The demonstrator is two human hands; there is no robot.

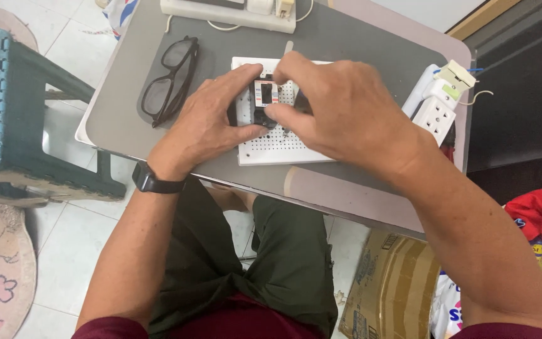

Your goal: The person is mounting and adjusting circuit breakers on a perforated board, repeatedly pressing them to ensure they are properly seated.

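A white perforated board (271,147) lies on the grey table (359,37). On it stands a small black block with a white, red and blue face (265,95). My left hand (211,119) pinches that block from the left, thumb under it and fingers above. From the right, my right hand (340,110) grips the same block with thumb and forefinger, and it hides the board's right part. A black watch (155,182) is on my left wrist.
Black glasses (170,78) lie left of the board. A white power strip (227,12) runs along the far table edge, another white socket block (437,107) hangs at the right edge. A blue-green stool (7,107) stands left; a cardboard box (390,282) and bags sit lower right.
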